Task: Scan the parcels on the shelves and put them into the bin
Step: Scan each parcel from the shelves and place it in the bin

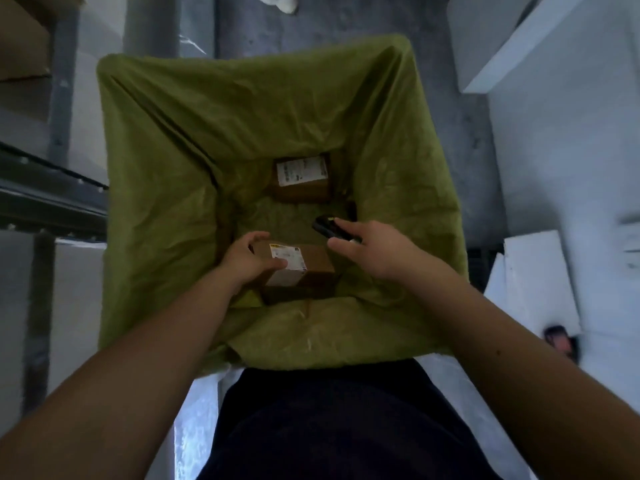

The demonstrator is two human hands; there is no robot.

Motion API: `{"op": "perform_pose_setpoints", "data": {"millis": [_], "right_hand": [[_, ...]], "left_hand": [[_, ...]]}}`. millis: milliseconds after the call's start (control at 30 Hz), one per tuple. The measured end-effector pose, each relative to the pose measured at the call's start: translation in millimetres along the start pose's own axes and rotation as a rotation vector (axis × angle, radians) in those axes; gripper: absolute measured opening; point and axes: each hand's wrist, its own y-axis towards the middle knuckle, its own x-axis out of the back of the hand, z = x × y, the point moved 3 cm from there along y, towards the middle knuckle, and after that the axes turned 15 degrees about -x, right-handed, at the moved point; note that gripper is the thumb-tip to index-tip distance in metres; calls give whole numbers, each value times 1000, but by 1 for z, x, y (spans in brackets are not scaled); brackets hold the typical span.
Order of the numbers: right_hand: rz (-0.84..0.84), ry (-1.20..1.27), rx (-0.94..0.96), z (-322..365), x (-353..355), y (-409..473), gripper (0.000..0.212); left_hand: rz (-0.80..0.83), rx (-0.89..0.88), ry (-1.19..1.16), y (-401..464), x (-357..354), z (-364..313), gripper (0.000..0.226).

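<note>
Done: one parcel (302,178) lies at the bin (166,174) floor's far edge.
In hand: left hand (246,262) grips second parcel (296,263) low inside bin.
Right hand (372,249): curled round scanner (325,227).
Left: likely release; shelves (45,192) hardly visible.

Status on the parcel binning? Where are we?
Done: one labelled parcel lies on the bottom of the green-lined bin. In hand: left hand grips a second parcel low inside the bin; right hand holds the scanner. Left: release it. Shelf stock isn't visible.
</note>
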Motion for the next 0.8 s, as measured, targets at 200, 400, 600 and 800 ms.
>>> {"op": "perform_pose_setpoints", "data": {"millis": [200, 400, 600, 800], "right_hand": [[59, 46, -158, 6, -24, 13, 69], [41, 197, -233, 5, -40, 29, 67], [36, 192, -257, 1, -48, 42, 68], [38, 178, -231, 0, -56, 44, 69]], "left_hand": [[323, 79, 94, 47, -22, 30, 91], [486, 126, 332, 57, -48, 62, 73], [551, 129, 633, 53, -52, 97, 33], [485, 68, 720, 63, -54, 103, 28]]}}
